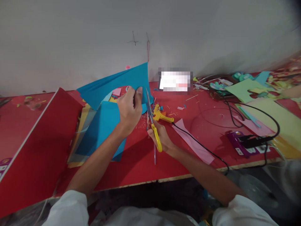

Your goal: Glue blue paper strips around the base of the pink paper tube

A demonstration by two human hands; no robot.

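Note:
My left hand (130,108) is closed on a blue sheet of paper (122,77), pinched between thumb and fingers and held up above the table. In my right hand (162,136) is a pair of scissors (154,128) with yellow handles. The blades point upward beside the right edge of the blue sheet. Whether they touch the paper I cannot tell. Just behind my right hand lies a yellow glue gun (162,116). More blue paper (96,135) lies in a stack under my left forearm.
A red board (44,147) stands at the left. A pink paper strip (192,142), a black cable and a purple power strip (237,142) lie on the right of the red table (138,172). A lit screen (175,81) leans at the wall. Another person's hand (291,92) reaches in at far right.

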